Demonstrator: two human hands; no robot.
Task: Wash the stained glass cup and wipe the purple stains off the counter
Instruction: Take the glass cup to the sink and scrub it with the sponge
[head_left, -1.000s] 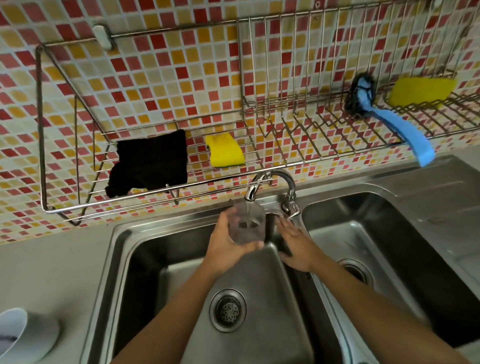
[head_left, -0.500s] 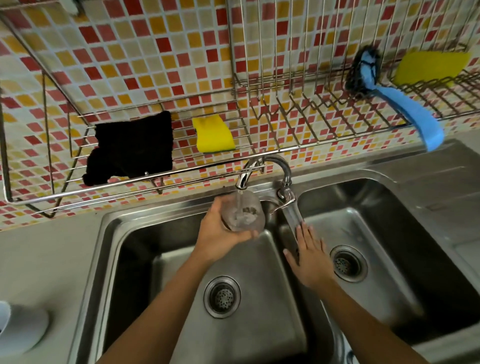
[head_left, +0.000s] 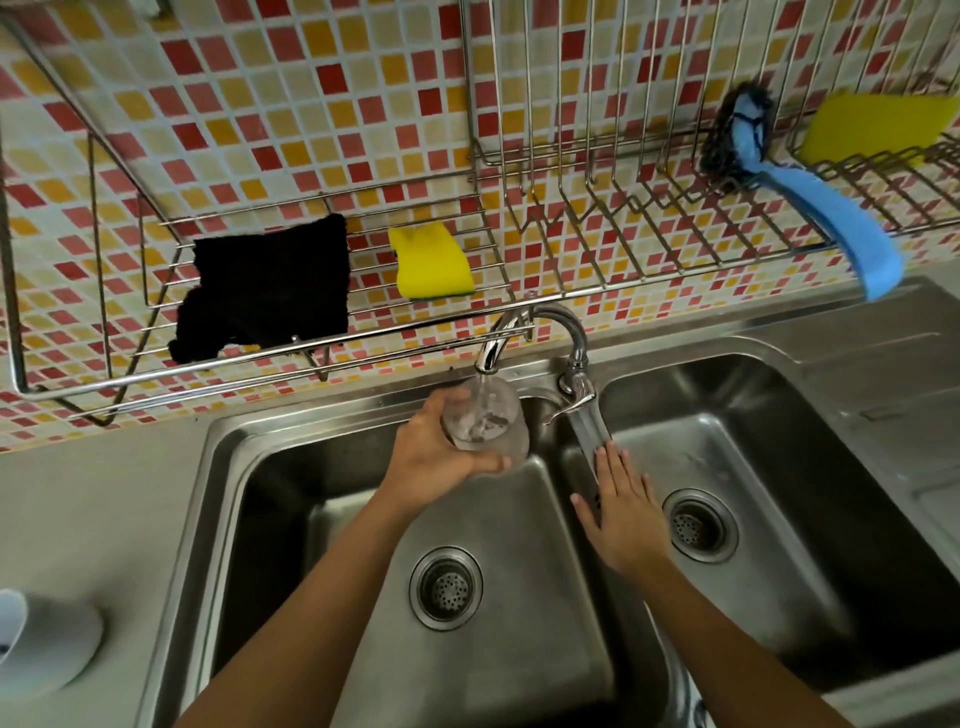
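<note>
The faucet (head_left: 540, 338) stands behind the divider between the two basins of the sink (head_left: 779, 332). Under its spout, over the left basin, the left hand (head_left: 441, 457) holds the glass cup (head_left: 485, 421). The right hand (head_left: 626, 512) lies flat before the faucet, on the divider. Behind and above the faucet hangs a wire rack (head_left: 571, 218); on it, left of the faucet, lie a cloth (head_left: 265, 288) and a sponge (head_left: 431, 262), and right of it a brush (head_left: 810, 197). Far left of the faucet, a bowl (head_left: 47, 639) sits on the counter (head_left: 93, 519).

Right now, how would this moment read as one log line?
left hand: holds glass cup under running tap | right hand: open, over sink divider
</note>
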